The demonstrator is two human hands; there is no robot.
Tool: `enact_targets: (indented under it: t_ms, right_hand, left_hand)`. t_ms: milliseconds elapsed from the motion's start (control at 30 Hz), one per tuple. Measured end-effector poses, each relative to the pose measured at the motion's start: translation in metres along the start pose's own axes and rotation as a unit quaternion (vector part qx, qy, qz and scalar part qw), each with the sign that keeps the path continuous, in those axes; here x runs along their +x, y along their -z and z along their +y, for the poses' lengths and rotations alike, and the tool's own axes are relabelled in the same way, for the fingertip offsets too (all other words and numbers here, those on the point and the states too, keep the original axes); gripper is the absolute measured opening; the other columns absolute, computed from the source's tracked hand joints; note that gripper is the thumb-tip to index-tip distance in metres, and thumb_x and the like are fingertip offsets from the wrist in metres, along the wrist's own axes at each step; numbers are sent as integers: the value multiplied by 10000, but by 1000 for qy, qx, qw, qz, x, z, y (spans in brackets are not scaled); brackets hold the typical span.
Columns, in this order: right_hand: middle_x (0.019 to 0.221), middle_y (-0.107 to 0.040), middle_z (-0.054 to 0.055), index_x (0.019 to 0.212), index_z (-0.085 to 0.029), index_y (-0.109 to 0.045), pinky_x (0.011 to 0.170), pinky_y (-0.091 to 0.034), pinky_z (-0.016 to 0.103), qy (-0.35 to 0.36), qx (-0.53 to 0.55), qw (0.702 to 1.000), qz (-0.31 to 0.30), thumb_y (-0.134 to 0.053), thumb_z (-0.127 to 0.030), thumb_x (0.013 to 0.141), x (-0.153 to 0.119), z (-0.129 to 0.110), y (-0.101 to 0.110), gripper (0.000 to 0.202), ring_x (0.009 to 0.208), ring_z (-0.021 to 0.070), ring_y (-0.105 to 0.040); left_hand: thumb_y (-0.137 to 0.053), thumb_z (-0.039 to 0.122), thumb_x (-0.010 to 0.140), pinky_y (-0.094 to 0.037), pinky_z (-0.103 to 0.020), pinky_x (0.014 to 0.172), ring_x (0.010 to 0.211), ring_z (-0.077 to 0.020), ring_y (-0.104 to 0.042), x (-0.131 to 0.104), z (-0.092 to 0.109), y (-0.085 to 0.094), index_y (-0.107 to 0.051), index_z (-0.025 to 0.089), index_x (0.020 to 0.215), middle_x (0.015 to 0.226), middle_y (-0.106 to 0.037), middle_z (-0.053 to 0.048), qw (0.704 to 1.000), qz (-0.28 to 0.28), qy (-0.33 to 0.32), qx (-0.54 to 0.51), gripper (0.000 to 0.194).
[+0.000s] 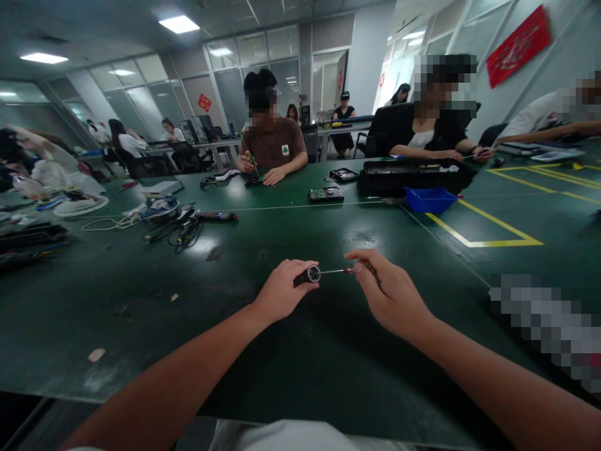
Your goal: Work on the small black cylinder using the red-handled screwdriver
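Note:
My left hand point(286, 287) is closed around a dark cylindrical part point(313, 274) with a light ring at its open end, which faces me and to the right. A screwdriver point(335, 271) with a thin metal shaft and a reddish handle lies in my right hand point(389, 291), its fingers closed round the handle. The shaft points left, and its tip is at the ringed end of the cylinder. Whether the tip sits inside cannot be made out. Both hands are above the green table point(263, 369).
A blue bin point(431, 200), a hard drive point(326, 195) and a long black housing point(413, 178) lie farther back. Tangled cables point(181, 228) are on the left; a blurred-out pale object point(549, 326) is at right. Two people work across the table, one holding a screwdriver.

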State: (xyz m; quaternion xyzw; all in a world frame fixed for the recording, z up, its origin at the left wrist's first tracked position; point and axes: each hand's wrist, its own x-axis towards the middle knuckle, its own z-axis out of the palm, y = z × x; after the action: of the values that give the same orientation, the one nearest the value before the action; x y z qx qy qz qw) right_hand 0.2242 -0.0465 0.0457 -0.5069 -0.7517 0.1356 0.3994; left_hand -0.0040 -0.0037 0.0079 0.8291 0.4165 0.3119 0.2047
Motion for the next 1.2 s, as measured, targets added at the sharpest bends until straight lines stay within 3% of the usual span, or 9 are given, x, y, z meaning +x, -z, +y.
enact_targets:
  t_ms: [233, 333, 433, 633, 733, 833, 1000, 1200]
  right_hand:
    - [739, -659, 7, 1067, -233, -623, 533, -400, 304, -7, -4, 1000, -28, -373, -379, 1026, -2, 0, -2, 293, 555, 164, -585]
    - [770, -672, 14, 1195, -229, -558, 530, -408, 309, 1, 3, 1000, -26, -388, -355, 1019, -3, -1, -3, 275, 546, 167, -582]
    - [835, -673, 35, 1260, -210, -481, 609, -455, 320, 14, 20, 1000, -3, -426, -312, 997, -2, -2, -3, 288, 694, 200, -643]
    - [737, -628, 12, 1074, -221, -533, 541, -389, 309, -2, -12, 1000, -22, -357, -351, 1019, 4, -10, 0, 225, 558, 174, -570]
    - [762, -616, 10, 1106, -220, -482, 579, -413, 311, 11, -1, 1000, -21, -397, -286, 986, 6, -16, 2, 161, 616, 183, -583]
    - [738, -591, -2, 994, -235, -472, 598, -413, 306, 15, -1, 999, -31, -411, -234, 953, 12, -22, 4, 74, 658, 188, -587]
    - [657, -607, -8, 918, -235, -508, 522, -339, 301, -21, -51, 996, -69, -413, -328, 980, 25, -27, 4, 146, 548, 175, -549]
    - [806, -666, 22, 954, -228, -545, 603, -432, 300, -21, 38, 999, -10, -520, -337, 955, 20, -18, -2, 112, 689, 182, -616]
  left_hand:
    - [-705, 294, 879, -447, -405, 982, 1099, -230, -587, 0, -2, -1, -618, 261, 1277, 1194, -678, -31, 1000, -3, 0, 13, 409]
    - [-692, 302, 889, -439, -418, 996, 1095, -236, -590, 0, 0, 0, -619, 252, 1275, 1199, -679, -39, 1000, -11, -5, 14, 396]
    - [-686, 305, 892, -421, -437, 1025, 1098, -240, -590, 0, 2, 1, -617, 248, 1278, 1203, -679, -43, 1000, -12, -4, 17, 395]
    - [-678, 317, 896, -434, -426, 993, 1065, -233, -597, 0, 4, 2, -630, 259, 1261, 1191, -685, -34, 1000, -15, -4, 19, 372]
    - [-689, 303, 887, -424, -437, 1011, 1093, -240, -598, 1, 4, 1, -633, 263, 1257, 1188, -687, -44, 1000, -13, -4, 22, 376]
    - [-689, 306, 888, -388, -471, 1058, 1126, -244, -590, 1, 3, 0, -631, 265, 1263, 1199, -684, -51, 1000, -11, 1, 20, 381]
    - [-689, 296, 888, -389, -487, 1054, 1095, -251, -594, 1, 0, 0, -629, 269, 1268, 1190, -684, -49, 1000, -12, 10, 20, 386]
    - [-711, 302, 870, -406, -444, 1046, 1100, -242, -596, 1, -1, 0, -631, 276, 1265, 1184, -684, -33, 1000, 12, 13, 9, 403]
